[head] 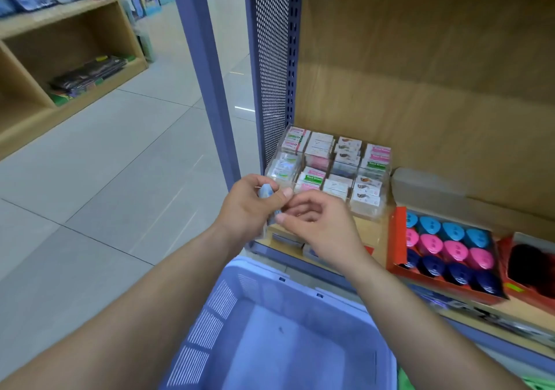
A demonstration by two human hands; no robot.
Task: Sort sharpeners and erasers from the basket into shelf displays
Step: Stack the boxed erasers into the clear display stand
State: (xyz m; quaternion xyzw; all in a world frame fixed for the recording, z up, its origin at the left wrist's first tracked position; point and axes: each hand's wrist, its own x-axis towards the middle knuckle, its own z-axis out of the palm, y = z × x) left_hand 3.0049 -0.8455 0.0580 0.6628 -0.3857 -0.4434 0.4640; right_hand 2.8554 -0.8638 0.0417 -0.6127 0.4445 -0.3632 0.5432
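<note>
Head view: left hand [249, 209] curls round a small bluish stack [266, 193], held just in front of the clear eraser display [330, 167]; right hand [318, 224] pinches its lower end. Basket [210, 314] sits below. Best to peel one piece off and keep the rest clamped.

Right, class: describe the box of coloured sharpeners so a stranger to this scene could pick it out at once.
Start at the wooden shelf behind the blue basket. Right of the clear eraser rack sits a red box. Only it holds three rows of sharpeners: light blue, pink, navy.
</note>
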